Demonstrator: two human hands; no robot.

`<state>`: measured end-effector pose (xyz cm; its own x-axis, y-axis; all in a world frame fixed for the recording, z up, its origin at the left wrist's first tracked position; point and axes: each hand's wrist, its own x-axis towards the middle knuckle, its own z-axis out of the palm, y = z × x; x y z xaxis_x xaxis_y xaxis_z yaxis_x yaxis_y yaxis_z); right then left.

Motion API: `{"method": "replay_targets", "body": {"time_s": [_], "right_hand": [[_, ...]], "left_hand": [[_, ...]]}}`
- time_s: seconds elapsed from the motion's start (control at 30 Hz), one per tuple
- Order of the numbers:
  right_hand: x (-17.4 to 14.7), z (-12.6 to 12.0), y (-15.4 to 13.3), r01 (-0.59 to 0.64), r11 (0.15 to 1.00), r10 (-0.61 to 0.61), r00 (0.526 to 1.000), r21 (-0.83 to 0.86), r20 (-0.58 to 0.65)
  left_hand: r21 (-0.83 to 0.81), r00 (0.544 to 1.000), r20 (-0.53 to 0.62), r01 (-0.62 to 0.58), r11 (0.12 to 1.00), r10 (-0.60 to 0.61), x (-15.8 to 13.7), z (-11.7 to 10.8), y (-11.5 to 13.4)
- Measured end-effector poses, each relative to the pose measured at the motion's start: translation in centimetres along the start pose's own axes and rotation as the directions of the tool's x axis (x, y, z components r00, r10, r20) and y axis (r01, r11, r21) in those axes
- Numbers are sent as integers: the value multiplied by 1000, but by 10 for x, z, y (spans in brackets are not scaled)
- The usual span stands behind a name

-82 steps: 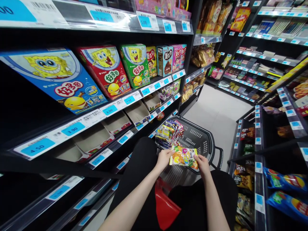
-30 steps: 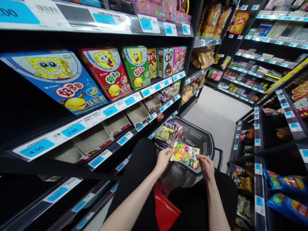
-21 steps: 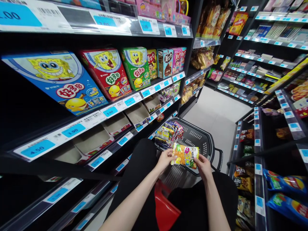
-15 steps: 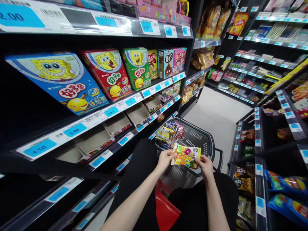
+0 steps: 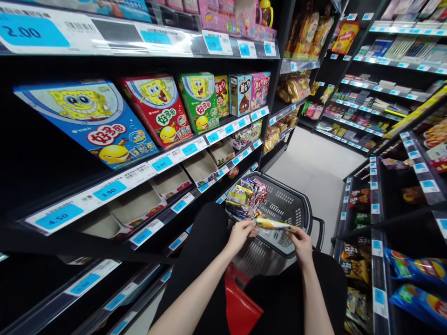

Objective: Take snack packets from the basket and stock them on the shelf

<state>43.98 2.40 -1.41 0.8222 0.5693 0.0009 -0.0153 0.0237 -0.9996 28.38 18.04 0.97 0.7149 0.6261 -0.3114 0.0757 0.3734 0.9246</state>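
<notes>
A yellow candy packet (image 5: 272, 224) is stretched between my two hands over a dark shopping basket (image 5: 307, 200). It is tipped nearly edge-on, so its printed face hardly shows. My left hand (image 5: 242, 236) pinches the left end between thumb and fingers. At the right end, my right hand (image 5: 301, 242) pinches the corner. Several small snack packets (image 5: 246, 195) lie heaped in the left part of the basket, just beyond my left hand.
Shelves on the left hold blue (image 5: 87, 121), red (image 5: 157, 109) and green (image 5: 199, 100) snack boxes, with open cardboard trays (image 5: 200, 167) below. A red stool (image 5: 242, 302) is between my legs. Bagged snacks (image 5: 419, 298) fill low shelves at right. Tiled floor (image 5: 314, 163) stretches ahead.
The candy packet has tilted from showing its printed front to lying nearly edge-on. Both hands keep hold of its ends and have turned with it.
</notes>
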Motion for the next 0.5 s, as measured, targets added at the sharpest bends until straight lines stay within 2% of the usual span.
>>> {"method": "replay_targets", "body": {"time_s": [0.1, 0.23, 0.37, 0.5], "right_hand": [[-2, 0, -3, 51, 995, -56, 997, 91, 56], [-3, 9, -2, 68, 997, -68, 998, 34, -5], [-2, 19, 6, 12, 991, -6, 999, 135, -45], [1, 19, 13, -55, 983, 67, 996, 173, -66]], "left_hand": [[-144, 999, -8, 34, 989, -35, -1, 3, 1], [-36, 992, -117, -59, 998, 54, 2, 3, 1], [-77, 981, -151, -132, 988, 120, 2, 1, 1], [-112, 984, -121, -146, 983, 132, 0, 2, 5]]}}
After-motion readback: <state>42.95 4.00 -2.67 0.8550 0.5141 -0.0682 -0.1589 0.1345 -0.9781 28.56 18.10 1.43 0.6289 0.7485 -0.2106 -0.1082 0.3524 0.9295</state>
